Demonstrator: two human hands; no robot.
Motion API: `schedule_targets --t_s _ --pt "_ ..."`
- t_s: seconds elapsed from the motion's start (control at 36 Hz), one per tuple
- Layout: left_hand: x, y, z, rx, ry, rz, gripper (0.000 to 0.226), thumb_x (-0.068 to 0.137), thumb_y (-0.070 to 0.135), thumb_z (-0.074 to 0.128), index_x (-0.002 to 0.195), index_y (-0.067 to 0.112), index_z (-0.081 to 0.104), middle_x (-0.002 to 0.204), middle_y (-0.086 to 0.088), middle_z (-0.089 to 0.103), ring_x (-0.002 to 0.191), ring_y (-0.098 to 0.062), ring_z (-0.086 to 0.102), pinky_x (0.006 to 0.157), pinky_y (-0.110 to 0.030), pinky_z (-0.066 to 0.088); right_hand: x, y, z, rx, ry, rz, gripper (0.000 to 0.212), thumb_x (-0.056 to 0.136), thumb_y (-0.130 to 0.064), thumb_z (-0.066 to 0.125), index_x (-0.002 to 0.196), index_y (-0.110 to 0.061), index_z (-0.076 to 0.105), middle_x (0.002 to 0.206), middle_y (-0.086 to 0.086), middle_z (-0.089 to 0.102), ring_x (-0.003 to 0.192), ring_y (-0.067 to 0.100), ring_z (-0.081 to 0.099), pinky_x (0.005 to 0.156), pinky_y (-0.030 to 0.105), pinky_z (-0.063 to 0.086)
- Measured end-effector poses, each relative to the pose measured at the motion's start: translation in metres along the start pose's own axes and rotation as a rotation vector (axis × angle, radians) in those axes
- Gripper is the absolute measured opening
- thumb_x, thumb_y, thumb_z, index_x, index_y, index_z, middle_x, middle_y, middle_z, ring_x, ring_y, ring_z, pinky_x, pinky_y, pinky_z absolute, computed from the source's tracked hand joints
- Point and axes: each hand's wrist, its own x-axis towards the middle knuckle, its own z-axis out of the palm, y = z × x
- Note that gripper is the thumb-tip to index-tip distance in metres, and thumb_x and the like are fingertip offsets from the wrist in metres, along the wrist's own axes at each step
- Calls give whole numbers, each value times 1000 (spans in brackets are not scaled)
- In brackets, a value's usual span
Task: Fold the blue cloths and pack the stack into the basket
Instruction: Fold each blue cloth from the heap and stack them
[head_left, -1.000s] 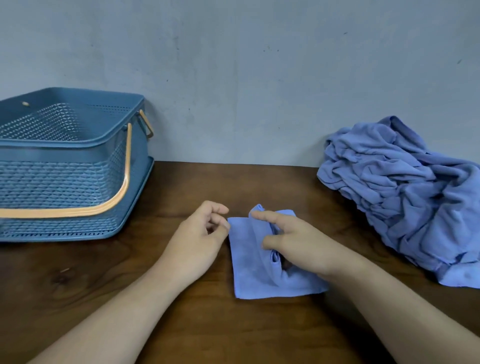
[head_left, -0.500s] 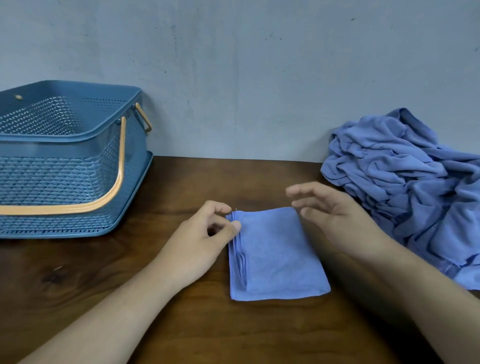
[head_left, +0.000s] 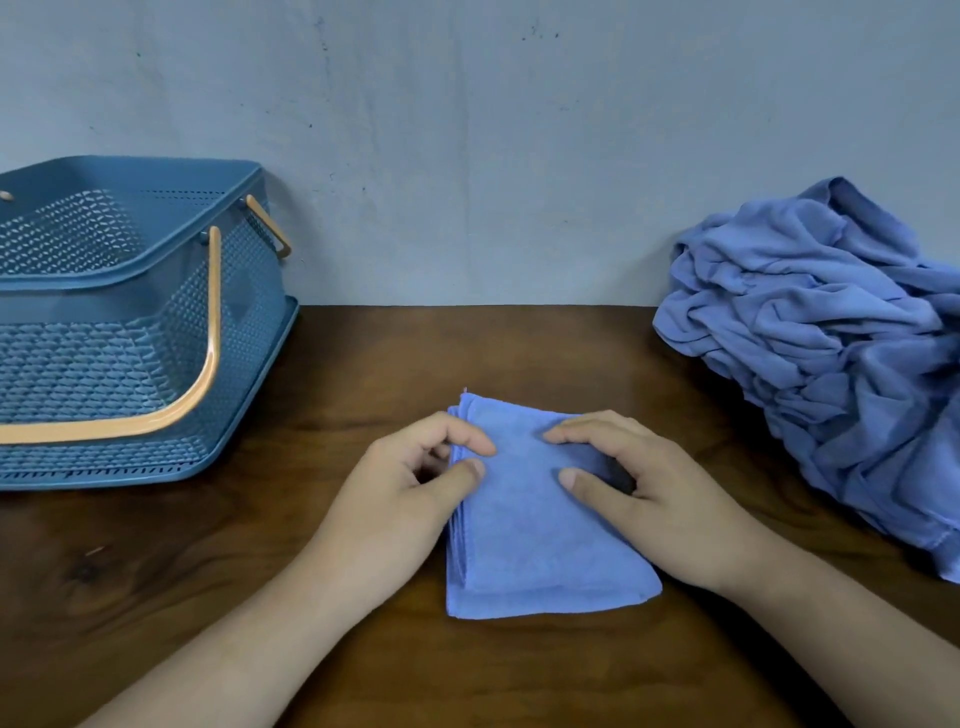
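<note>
A folded blue cloth (head_left: 540, 545) lies flat on the wooden table in the middle, its layered edges facing left. My left hand (head_left: 400, 499) pinches those left-edge layers between thumb and index finger near the far corner. My right hand (head_left: 660, 493) rests on top of the cloth's far right part, fingers arched, with fingertips and thumb pressing the fabric. A blue perforated plastic basket (head_left: 156, 275) with orange handles stands at the left; I see no cloths in the part of it that shows. A pile of crumpled blue cloths (head_left: 831, 338) sits at the right against the wall.
The dark wooden table (head_left: 363, 364) ends at a grey wall behind. Bare wood lies between the basket and the folded cloth, and a narrower strip between the cloth and the pile.
The right hand laid the last fold flat, lifted briefly beside the far right corner, then came down onto the cloth's top. The left hand stayed at the left edge.
</note>
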Motion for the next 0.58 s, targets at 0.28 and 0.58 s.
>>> schedule_targets --t_s 0.28,0.58 --pt "-5 3 -2 440 10 -9 9 89 31 62 94 39 60 75 15 55 74 -7 53 71 -26 41 -2 -8 0 -354 -305 -37 84 84 -90 50 158 -62 22 166 -40 -1 154 -10 -16 130 35 8" --pt "-12 9 -12 799 -447 104 81 96 84 35 164 54 4 168 38 -11 149 16 -25 133 -39 -3 0 -17 -1 -424 -458 4 93 81 -97 41 155 -69 -6 161 -38 -32 147 -6 -39 131 45 -4"
